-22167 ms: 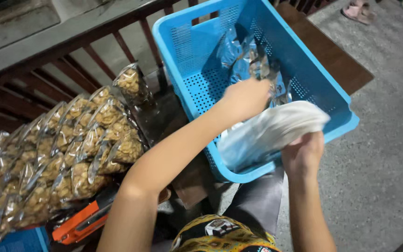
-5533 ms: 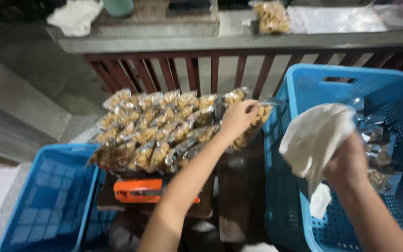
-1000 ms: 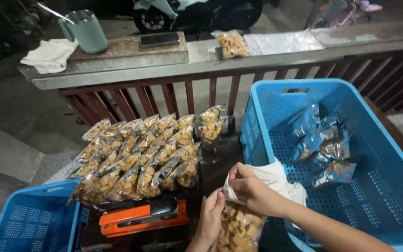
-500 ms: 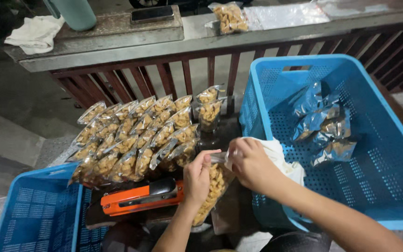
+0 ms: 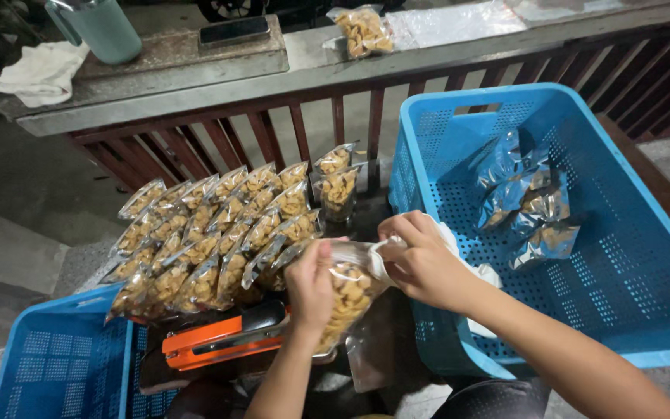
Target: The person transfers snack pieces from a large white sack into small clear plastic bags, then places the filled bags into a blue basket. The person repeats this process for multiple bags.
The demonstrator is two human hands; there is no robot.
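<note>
My left hand [image 5: 309, 289] grips the side of a clear plastic bag of golden snacks [image 5: 350, 289], held low in the middle. My right hand [image 5: 419, 260] pinches the bag's open top and also holds a white cloth [image 5: 471, 271] that hangs over the near rim of the big blue crate [image 5: 637, 256]. Just under the bag lies an orange and black sealer tool [image 5: 222, 341]. Left of my hands, rows of filled snack bags [image 5: 211, 233] lean against one another.
Several sealed bags [image 5: 529, 206] lie inside the big blue crate. A second blue crate [image 5: 63, 365] sits at the bottom left. Behind a red railing [image 5: 273, 132], a concrete ledge carries a teal cup [image 5: 106, 29], a phone [image 5: 234, 29], a cloth [image 5: 40, 71] and another snack bag [image 5: 360, 29].
The bag has risen from my lap to between both hands. My left hand has shifted up its side, and my right hand has closed on its top.
</note>
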